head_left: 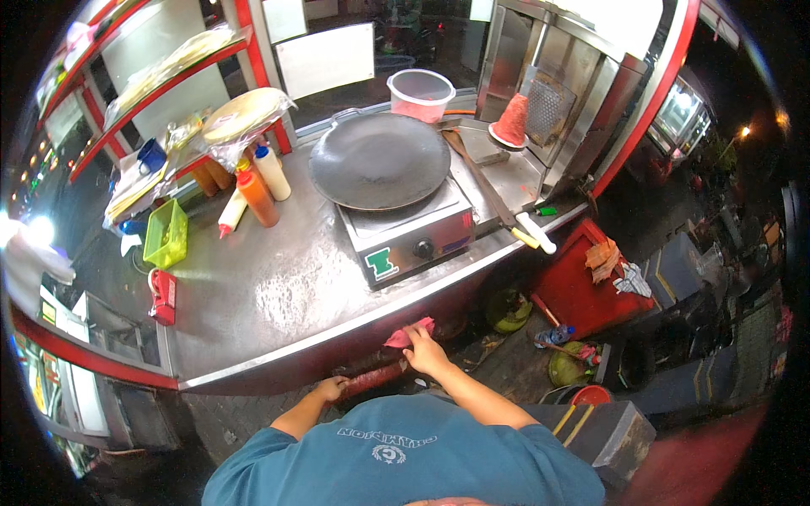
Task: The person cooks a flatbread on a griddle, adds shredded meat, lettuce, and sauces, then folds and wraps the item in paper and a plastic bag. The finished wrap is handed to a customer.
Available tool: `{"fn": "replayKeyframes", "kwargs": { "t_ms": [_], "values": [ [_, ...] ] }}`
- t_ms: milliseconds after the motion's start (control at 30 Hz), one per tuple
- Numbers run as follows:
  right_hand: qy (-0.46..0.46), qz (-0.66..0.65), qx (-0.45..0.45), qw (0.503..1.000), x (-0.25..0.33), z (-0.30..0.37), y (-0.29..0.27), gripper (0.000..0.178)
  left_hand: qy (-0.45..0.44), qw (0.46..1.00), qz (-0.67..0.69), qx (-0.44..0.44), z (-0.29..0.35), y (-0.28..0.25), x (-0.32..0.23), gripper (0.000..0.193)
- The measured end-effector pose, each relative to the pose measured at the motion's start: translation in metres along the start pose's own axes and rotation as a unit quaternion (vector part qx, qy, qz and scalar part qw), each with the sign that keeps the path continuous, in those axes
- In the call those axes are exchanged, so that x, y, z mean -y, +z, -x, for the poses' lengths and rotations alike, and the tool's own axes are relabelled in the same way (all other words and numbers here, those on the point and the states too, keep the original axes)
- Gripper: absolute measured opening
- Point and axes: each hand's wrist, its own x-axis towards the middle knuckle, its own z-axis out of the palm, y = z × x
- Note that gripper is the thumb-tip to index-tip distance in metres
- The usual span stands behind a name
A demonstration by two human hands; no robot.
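A crumpled pink cloth point(411, 331) is under the fingers of my right hand point(429, 354), against the dark red front of the counter, just below its metal edge. Lower and to the left, my left hand point(331, 389) has its fingers curled in at the end of a red ledge point(375, 379); what they hold, if anything, is hidden. Above both hands lies the wet, shiny steel counter top point(295, 291). On it stands a gas stove point(413, 236) with a wide black griddle pan point(380, 160).
Sauce bottles point(257, 196), a green basket point(166, 234) and a red box point(163, 297) sit on the counter's left. At right are a vertical grill with a meat cone point(511, 122) and a long knife point(489, 190). A red board point(582, 274) and grey box point(612, 438) stand below.
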Motion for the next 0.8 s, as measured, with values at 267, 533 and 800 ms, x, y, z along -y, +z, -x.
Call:
{"fn": "replayKeyframes", "kwargs": {
  "t_ms": [267,533,800],
  "values": [
    [0.054,0.194,0.086,0.976,-0.023,-0.052,0.042,0.028,-0.117,0.991,0.049,0.051,0.039,0.063,0.083,0.045],
    [0.052,0.172,0.131,0.975,-0.020,-0.011,0.011,0.034,-0.160,0.975,0.138,-0.065,0.152,0.156,0.155,0.039],
    [0.004,0.142,0.173,0.975,-0.040,0.067,-0.010,0.023,-0.219,0.970,0.090,-0.054,0.205,0.205,0.228,0.045]
  ]
}}
